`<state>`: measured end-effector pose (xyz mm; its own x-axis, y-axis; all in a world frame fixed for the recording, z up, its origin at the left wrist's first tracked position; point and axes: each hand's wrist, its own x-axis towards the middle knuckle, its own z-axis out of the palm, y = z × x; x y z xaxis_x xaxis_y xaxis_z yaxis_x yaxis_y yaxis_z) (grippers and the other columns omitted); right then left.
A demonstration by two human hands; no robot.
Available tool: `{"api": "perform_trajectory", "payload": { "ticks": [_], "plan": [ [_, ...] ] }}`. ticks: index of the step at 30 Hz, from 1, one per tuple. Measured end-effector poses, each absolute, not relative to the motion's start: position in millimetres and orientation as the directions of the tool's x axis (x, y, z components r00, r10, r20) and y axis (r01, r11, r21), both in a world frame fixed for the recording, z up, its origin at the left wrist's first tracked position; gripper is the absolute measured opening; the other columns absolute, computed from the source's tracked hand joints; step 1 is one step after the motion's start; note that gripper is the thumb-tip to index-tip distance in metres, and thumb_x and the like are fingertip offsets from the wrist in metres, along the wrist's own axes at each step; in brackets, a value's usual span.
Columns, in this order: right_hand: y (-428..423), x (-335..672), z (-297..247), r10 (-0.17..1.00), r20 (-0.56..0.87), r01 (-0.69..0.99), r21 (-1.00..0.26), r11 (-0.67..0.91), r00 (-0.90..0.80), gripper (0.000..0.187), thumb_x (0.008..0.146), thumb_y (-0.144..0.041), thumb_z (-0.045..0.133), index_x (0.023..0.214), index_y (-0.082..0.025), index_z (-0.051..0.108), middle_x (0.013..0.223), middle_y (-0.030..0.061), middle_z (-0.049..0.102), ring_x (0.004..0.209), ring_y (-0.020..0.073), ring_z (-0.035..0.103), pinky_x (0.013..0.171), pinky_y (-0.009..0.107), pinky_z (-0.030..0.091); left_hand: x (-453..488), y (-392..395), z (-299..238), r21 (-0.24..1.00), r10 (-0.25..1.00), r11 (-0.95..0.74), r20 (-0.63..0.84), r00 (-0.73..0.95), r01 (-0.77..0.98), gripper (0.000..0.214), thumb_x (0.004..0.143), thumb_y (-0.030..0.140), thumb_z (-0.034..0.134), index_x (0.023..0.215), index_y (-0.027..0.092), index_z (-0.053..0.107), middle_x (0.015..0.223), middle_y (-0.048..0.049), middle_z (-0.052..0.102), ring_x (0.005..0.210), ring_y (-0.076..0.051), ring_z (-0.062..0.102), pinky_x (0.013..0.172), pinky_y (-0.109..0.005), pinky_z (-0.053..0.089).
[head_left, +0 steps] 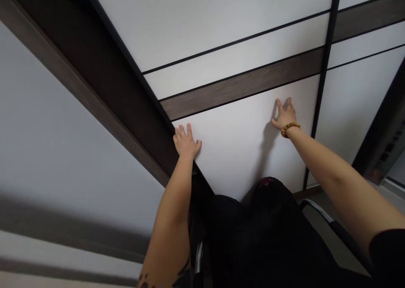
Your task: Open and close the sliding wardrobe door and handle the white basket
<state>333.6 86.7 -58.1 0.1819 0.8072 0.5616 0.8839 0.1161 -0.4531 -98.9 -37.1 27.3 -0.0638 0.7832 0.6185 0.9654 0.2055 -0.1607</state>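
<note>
Pale grey wall [63, 153] fills the 9 o'clock side of the head view, bounded by a dark brown door frame [104, 81] that slants from 5 o'clock up to 11 o'clock. Next to it stands a white sliding door panel [234, 149], matt and smooth, crossed by a dark wood band [240, 87]. Its long axis runs up and away from the person.

The left hand [186, 141] lies flat on the panel at its frame-side edge, fingers spread, gripping nothing. The right hand [284, 115], with a bead bracelet [290, 129] at the wrist, rests open on the same panel toward 2 o'clock. It sits just short of a thin black divider strip [319, 98] and also holds nothing. Both hands touch the panel, which lies straight ahead of them. Black clothing [268, 237] sits at 6 o'clock.
</note>
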Motion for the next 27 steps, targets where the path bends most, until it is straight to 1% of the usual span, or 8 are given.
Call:
{"api": "perform_trajectory", "payload": {
  "ticks": [4, 7, 11, 14, 17, 21, 24, 27],
  "plan": [
    [89, 337, -65, 0.751, 0.640, 0.907, -0.397, 0.142, 0.163, 0.106, 0.081, -0.046, 0.066, 0.170, -0.017, 0.016, 0.176, 0.0244, -0.004, 0.158, 0.0536, 0.012, 0.120, 0.077, 0.019, -103, -36, 33, -0.133, 0.771, 0.249, 0.626, -0.113, 0.959, 0.088, 0.091, 0.039, 0.059, 0.168, 0.009, 0.027, 0.173, -0.0253, 0.028, 0.160, -0.043, 0.025, 0.126, -0.056, 0.027],
    [92, 345, -64, 0.727, 0.659, 0.903, -0.408, 0.133, 0.191, 0.106, 0.083, -0.053, 0.064, 0.170, -0.018, 0.016, 0.176, 0.0237, -0.005, 0.158, 0.0548, 0.010, 0.120, 0.076, 0.017, -107, -36, 36, -0.094, 0.761, 0.266, 0.631, -0.149, 0.959, 0.089, 0.090, 0.039, 0.060, 0.167, 0.008, 0.028, 0.172, -0.0256, 0.031, 0.159, -0.042, 0.027, 0.126, -0.055, 0.027],
    [99, 368, -62, 0.748, 0.632, 0.898, -0.425, 0.114, 0.204, 0.105, 0.086, -0.061, 0.061, 0.171, -0.018, 0.017, 0.176, 0.0242, -0.007, 0.157, 0.0585, 0.008, 0.119, 0.079, 0.017, -106, -34, 40, -0.051, 0.740, 0.300, 0.642, -0.199, 0.952, 0.092, 0.089, 0.041, 0.062, 0.167, 0.009, 0.026, 0.170, -0.0271, 0.033, 0.158, -0.042, 0.031, 0.126, -0.055, 0.027],
    [103, 384, -68, 0.798, 0.580, 0.902, -0.415, 0.117, 0.163, 0.105, 0.089, -0.071, 0.056, 0.170, -0.015, 0.020, 0.176, 0.0274, -0.001, 0.155, 0.0604, 0.011, 0.118, 0.078, 0.016, -101, -32, 43, -0.022, 0.734, 0.330, 0.634, -0.242, 0.944, 0.096, 0.089, 0.048, 0.063, 0.168, 0.009, 0.024, 0.170, -0.0296, 0.031, 0.158, -0.042, 0.031, 0.126, -0.055, 0.027],
    [108, 392, -79, 0.819, 0.563, 0.905, -0.397, 0.150, 0.112, 0.106, 0.089, -0.074, 0.055, 0.170, -0.015, 0.021, 0.175, 0.0283, 0.003, 0.154, 0.0597, 0.018, 0.119, 0.076, 0.018, -95, -31, 47, 0.015, 0.739, 0.374, 0.600, -0.307, 0.927, 0.100, 0.089, 0.055, 0.063, 0.169, 0.010, 0.021, 0.171, -0.0310, 0.027, 0.158, -0.043, 0.031, 0.125, -0.055, 0.029],
    [116, 391, -91, 0.803, 0.588, 0.904, -0.390, 0.174, 0.099, 0.107, 0.086, -0.073, 0.059, 0.171, -0.023, 0.018, 0.177, 0.0231, -0.001, 0.154, 0.0595, 0.020, 0.118, 0.076, 0.025, -90, -29, 55, 0.035, 0.745, 0.421, 0.557, -0.368, 0.906, 0.104, 0.088, 0.058, 0.064, 0.169, 0.010, 0.019, 0.172, -0.0309, 0.025, 0.158, -0.044, 0.031, 0.124, -0.056, 0.031],
    [117, 385, -91, 0.810, 0.581, 0.910, -0.374, 0.177, 0.081, 0.106, 0.087, -0.074, 0.053, 0.171, -0.023, 0.013, 0.178, 0.0218, -0.007, 0.154, 0.0599, 0.020, 0.117, 0.076, 0.028, -90, -30, 61, 0.005, 0.748, 0.457, 0.538, -0.388, 0.889, 0.106, 0.087, 0.060, 0.064, 0.170, 0.012, 0.019, 0.171, -0.0316, 0.027, 0.156, -0.044, 0.034, 0.123, -0.056, 0.033],
    [110, 379, -83, 0.843, 0.532, 0.927, -0.348, 0.138, 0.075, 0.108, 0.089, -0.076, 0.047, 0.172, -0.020, 0.007, 0.177, 0.0237, -0.008, 0.154, 0.0600, 0.019, 0.115, 0.074, 0.033, -90, -31, 65, -0.043, 0.745, 0.488, 0.541, -0.390, 0.872, 0.104, 0.087, 0.062, 0.062, 0.169, 0.012, 0.022, 0.168, -0.0316, 0.033, 0.157, -0.043, 0.032, 0.122, -0.056, 0.034]
  ]
}}
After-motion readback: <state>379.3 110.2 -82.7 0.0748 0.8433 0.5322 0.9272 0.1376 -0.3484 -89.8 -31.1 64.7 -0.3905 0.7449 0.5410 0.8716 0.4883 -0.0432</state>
